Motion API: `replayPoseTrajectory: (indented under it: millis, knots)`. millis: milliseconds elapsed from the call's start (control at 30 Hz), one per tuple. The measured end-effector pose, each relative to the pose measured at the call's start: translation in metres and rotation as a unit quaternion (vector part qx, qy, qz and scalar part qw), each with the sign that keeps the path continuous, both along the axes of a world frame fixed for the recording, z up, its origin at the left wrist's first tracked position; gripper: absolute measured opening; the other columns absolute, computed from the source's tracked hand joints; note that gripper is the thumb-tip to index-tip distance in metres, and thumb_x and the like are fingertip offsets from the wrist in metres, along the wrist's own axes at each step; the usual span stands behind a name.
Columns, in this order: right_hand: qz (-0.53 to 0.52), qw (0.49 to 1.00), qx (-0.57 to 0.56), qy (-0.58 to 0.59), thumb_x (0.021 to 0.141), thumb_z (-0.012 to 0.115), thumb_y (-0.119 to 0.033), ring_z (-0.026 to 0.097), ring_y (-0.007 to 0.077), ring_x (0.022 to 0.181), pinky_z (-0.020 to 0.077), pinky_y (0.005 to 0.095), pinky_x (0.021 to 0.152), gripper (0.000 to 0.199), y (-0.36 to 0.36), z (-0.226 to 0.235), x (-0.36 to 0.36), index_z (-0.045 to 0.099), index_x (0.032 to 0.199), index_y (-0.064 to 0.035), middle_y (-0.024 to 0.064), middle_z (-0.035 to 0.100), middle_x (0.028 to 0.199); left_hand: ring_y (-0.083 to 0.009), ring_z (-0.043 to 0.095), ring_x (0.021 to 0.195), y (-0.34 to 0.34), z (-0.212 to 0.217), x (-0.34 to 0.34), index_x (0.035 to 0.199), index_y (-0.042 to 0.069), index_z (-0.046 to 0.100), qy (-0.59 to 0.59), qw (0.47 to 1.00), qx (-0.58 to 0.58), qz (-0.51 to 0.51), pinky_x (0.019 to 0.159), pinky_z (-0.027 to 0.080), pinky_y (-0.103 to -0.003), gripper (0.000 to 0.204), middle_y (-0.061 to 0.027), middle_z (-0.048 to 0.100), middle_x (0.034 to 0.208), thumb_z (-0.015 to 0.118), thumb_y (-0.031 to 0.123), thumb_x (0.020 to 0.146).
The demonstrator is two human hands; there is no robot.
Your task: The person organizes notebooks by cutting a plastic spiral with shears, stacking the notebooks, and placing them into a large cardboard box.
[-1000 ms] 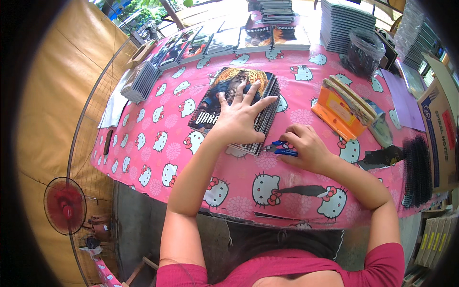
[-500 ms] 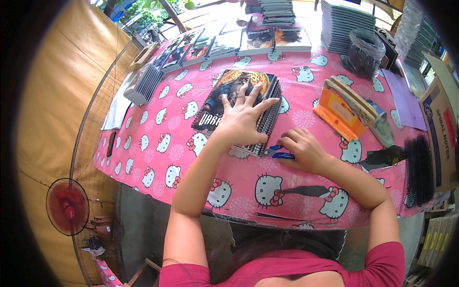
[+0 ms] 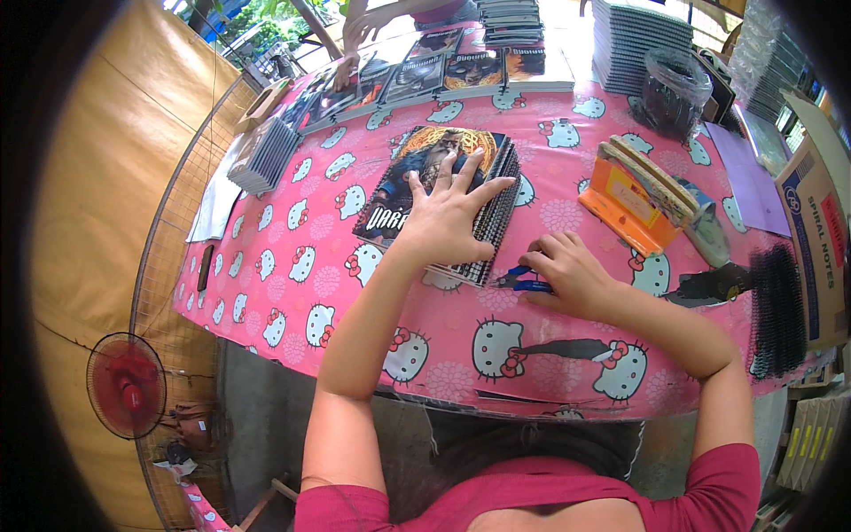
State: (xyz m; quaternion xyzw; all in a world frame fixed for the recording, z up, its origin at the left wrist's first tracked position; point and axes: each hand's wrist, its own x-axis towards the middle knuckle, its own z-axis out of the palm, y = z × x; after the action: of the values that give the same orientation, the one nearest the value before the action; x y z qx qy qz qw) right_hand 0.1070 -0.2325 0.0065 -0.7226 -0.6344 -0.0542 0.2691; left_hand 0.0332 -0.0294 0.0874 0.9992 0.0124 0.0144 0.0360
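My left hand [image 3: 448,217] lies spread on a stack of spiral notebooks [image 3: 368,222], fingers apart across the illustrated, dark and gold cover. The black coil binding [image 3: 507,191] runs along the stack's right side, and my thumb rests by its lower part. Close to the near end of that binding, my right hand [image 3: 567,273] is closed around the blue handles of a small pair of cutters [image 3: 530,280]. Their short jaws point left at the notebooks' bottom corner. Whether the jaws touch the wire I cannot tell.
An orange holder [image 3: 620,208] stands right of the notebooks, with black loose coils [image 3: 778,310] and a cardboard box [image 3: 815,239] beyond. Rows of notebooks [image 3: 417,80] line the far side, beside tall stacks [image 3: 640,49]. Another person's hand [image 3: 344,71] reaches in at the back left.
Another person's arms have come into view at the far left of the table, over the notebook rows. My right hand with the cutters has shifted slightly; my left hand stays on the stack.
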Motion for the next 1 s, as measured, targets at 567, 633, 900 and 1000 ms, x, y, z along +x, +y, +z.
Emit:
replayPoseTrajectory:
  millis: [567,633,900,1000]
  knots:
    - [-0.065,0.751,-0.271,0.598,0.076,0.071,-0.032,0.062,0.0243,0.052,0.0509,0.033,0.046,0.035,0.025,0.031,0.017,0.062,0.079,0.0014,0.013,0.062,0.064,-0.0396,0.011,0.138,-0.002,0.0,0.001,0.135,0.036,0.037,0.0,1.0,0.011,-0.002,0.1,0.009,-0.071,0.089,-0.0123,0.017,0.151,0.07,0.03,0.052]
    - [-0.069,0.796,-0.281,0.531,0.077,0.071,-0.032,0.063,0.0215,0.055,0.0513,0.0324,0.048,0.035,0.025,0.032,0.015,0.061,0.079,0.0014,0.0127,0.061,0.067,-0.0396,0.011,0.138,-0.001,0.001,0.0,0.135,0.036,0.036,0.003,1.0,0.013,0.001,0.101,0.009,-0.071,0.089,-0.0122,0.017,0.151,0.07,0.03,0.052]
    - [-0.039,0.995,-0.078,-0.054,0.068,0.073,-0.035,0.05,0.0264,0.099,0.0371,0.0417,0.089,0.048,0.001,-0.002,-0.002,0.052,0.102,-0.0083,0.0091,0.05,0.097,-0.0404,0.011,0.138,-0.001,0.0,0.0,0.135,0.036,0.037,0.003,1.0,0.01,0.006,0.101,0.009,-0.071,0.088,-0.0124,0.017,0.151,0.069,0.031,0.053]
    - [-0.025,0.993,0.019,-0.114,0.069,0.072,-0.032,0.054,0.0258,0.092,0.0425,0.0388,0.08,0.041,0.009,-0.007,-0.004,0.055,0.097,-0.0075,0.0091,0.053,0.094,-0.0408,0.01,0.138,-0.001,0.001,0.0,0.135,0.036,0.037,0.005,1.0,0.008,0.005,0.102,0.009,-0.07,0.088,-0.0125,0.017,0.151,0.07,0.031,0.054]
